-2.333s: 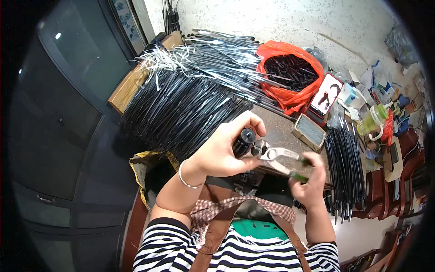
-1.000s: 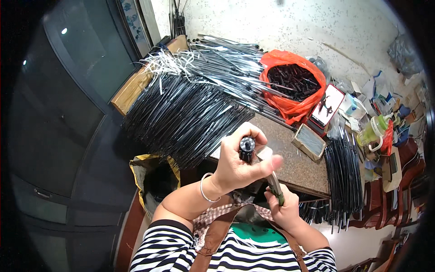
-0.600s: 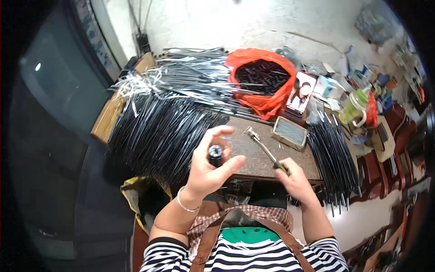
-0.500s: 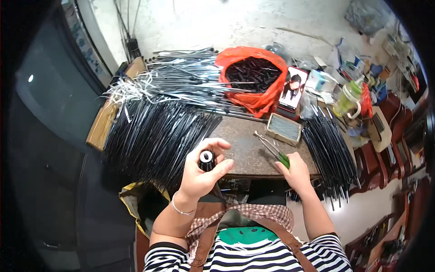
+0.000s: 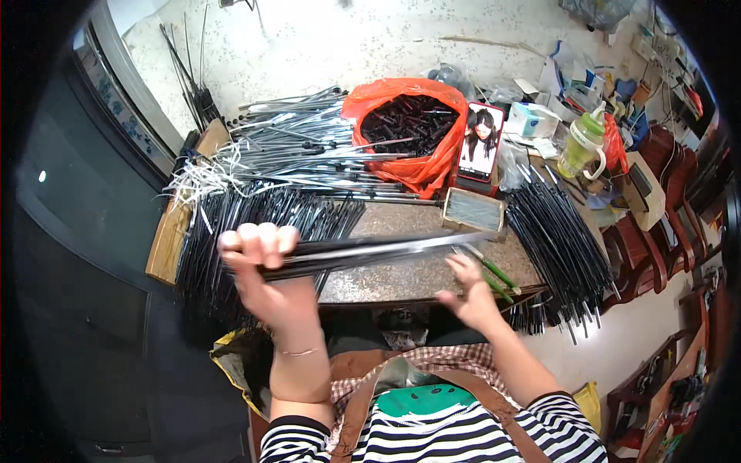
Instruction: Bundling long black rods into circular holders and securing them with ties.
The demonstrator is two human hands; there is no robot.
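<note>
My left hand (image 5: 266, 274) is raised and closed around a bundle of thin black and silver rods (image 5: 370, 251) that stretches level to the right across the stone bench top (image 5: 401, 274). My right hand (image 5: 471, 297) hovers open at the bench's front edge, fingers spread and holding nothing. Green-handled pliers (image 5: 494, 274) lie on the bench just right of that hand.
A large heap of black rods (image 5: 231, 224) and silver rods (image 5: 309, 150) covers the left. An orange bag of black parts (image 5: 405, 127), a propped phone (image 5: 480, 143), a small tray (image 5: 472, 210), a green bottle (image 5: 580, 143) and another rod pile (image 5: 563, 247) stand beyond.
My left hand turned the rod bundle from end-on to lying level across the bench. My right hand put the pliers down on the bench and opened.
</note>
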